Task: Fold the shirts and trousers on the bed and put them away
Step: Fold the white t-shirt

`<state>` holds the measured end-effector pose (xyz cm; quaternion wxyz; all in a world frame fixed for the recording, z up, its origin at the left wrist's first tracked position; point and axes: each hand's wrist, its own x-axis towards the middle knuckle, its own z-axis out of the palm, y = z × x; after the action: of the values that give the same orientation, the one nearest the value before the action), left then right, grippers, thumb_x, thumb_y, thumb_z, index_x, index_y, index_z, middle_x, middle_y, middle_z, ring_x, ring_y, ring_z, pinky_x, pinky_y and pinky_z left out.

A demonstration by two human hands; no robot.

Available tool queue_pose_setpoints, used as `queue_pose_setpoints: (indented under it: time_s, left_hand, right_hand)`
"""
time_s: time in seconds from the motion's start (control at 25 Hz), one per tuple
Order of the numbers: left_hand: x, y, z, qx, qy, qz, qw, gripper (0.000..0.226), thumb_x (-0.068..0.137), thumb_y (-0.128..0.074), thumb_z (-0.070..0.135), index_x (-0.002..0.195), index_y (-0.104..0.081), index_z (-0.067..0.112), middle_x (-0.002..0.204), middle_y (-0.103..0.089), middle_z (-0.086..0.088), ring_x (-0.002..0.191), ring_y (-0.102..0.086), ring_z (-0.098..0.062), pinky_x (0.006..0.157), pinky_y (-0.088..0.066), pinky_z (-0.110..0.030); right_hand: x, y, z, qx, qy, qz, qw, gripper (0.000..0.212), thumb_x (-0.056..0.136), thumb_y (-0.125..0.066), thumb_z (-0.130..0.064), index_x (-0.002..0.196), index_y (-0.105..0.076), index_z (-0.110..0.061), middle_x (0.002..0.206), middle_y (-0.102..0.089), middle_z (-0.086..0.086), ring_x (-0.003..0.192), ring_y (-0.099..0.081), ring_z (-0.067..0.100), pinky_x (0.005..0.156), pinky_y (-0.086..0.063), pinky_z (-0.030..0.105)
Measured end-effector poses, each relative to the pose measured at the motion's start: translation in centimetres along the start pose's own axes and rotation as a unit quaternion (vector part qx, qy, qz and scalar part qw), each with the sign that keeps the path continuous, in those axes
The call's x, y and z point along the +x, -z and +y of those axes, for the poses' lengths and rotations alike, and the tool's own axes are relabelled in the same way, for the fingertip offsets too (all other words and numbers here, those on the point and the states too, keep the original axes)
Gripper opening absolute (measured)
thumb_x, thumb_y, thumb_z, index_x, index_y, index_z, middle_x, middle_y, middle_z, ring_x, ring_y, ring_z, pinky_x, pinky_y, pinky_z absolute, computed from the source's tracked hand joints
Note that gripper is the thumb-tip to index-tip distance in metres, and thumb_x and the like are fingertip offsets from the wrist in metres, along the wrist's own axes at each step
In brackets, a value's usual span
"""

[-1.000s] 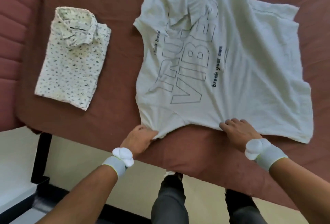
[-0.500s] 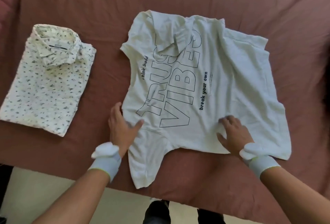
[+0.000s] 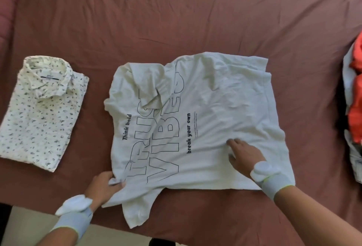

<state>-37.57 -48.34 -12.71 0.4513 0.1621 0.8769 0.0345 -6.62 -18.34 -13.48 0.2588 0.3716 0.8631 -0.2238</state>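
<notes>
A white T-shirt (image 3: 215,112) with black "VIBES" lettering lies spread on the maroon bed (image 3: 176,20), its collar towards the left and one sleeve hanging near the front edge. My left hand (image 3: 101,187) pinches the shirt's near left edge beside that sleeve. My right hand (image 3: 242,155) presses flat on the shirt's lower right part, fingers straight. A folded white patterned shirt (image 3: 41,112) lies to the left on the bed.
A heap of orange and pale clothes (image 3: 355,108) sits at the bed's right edge. Bare maroon sheet stretches behind the T-shirt. The bed's front edge and pale floor (image 3: 107,236) run along the bottom.
My left hand has gone from lying flat beside the shirt to pinching its edge near the sleeve. My right hand slid slightly further onto the shirt. The view shifted, showing the clothes heap at right.
</notes>
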Motion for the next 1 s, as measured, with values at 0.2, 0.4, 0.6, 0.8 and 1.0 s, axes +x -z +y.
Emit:
queue_pose_setpoints:
  time_s: [0.2, 0.4, 0.6, 0.8, 1.0]
  left_hand:
    - [6.8, 6.9, 10.5, -0.183, -0.131, 0.264, 0.938, 0.040, 0.082, -0.075, 0.041, 0.113, -0.062, 0.018, 0.097, -0.063, 0.001, 0.078, -0.059, 0.005, 0.078, -0.048, -0.022]
    - [17.1, 7.2, 23.9, -0.285, -0.069, 0.122, 0.948, 0.050, 0.075, -0.077, 0.054, 0.106, -0.069, 0.016, 0.098, -0.069, 0.002, 0.087, -0.064, -0.017, 0.077, -0.051, -0.027]
    - [22.0, 8.1, 23.1, -0.342, -0.075, 0.132, 0.927, 0.026, 0.080, -0.072, 0.035, 0.092, -0.071, 0.012, 0.096, -0.072, -0.002, 0.088, -0.069, -0.021, 0.084, -0.057, -0.037]
    - [24.0, 15.7, 28.0, -0.469, -0.074, 0.169, 0.864, 0.064, 0.083, -0.051, 0.065, 0.128, -0.055, 0.020, 0.124, -0.062, -0.002, 0.107, -0.064, -0.021, 0.090, -0.054, -0.039]
    - [22.8, 15.2, 30.9, -0.387, -0.289, 0.044, 0.874, 0.071, 0.095, -0.048, 0.060, 0.150, -0.037, 0.017, 0.145, -0.052, -0.001, 0.132, -0.051, -0.016, 0.110, -0.041, -0.032]
  right_hand:
    - [9.7, 5.6, -1.7, 0.154, -0.004, 0.147, 0.977, 0.046, 0.089, -0.057, -0.012, 0.134, -0.046, -0.009, 0.135, -0.044, 0.013, 0.104, -0.058, 0.036, 0.079, -0.045, 0.036]
    - [20.6, 11.6, -3.3, 0.172, -0.059, 0.239, 0.954, 0.070, 0.088, -0.051, -0.002, 0.151, -0.022, -0.012, 0.156, -0.024, 0.011, 0.134, -0.040, 0.033, 0.105, -0.038, 0.044]
    - [24.2, 13.8, -3.4, 0.113, -0.139, 0.209, 0.961, 0.039, 0.089, -0.052, -0.009, 0.126, -0.055, -0.021, 0.126, -0.055, 0.013, 0.111, -0.055, 0.036, 0.089, -0.044, 0.038]
    - [25.7, 18.3, -2.6, 0.182, -0.129, 0.420, 0.880, 0.030, 0.075, -0.039, -0.007, 0.095, -0.061, -0.004, 0.098, -0.058, 0.012, 0.092, -0.052, 0.030, 0.079, -0.037, 0.035]
    - [24.6, 17.2, -2.7, 0.052, -0.032, 0.378, 0.924, 0.063, 0.086, -0.052, -0.021, 0.141, -0.031, 0.000, 0.145, -0.036, 0.021, 0.133, -0.031, 0.033, 0.109, -0.024, 0.031]
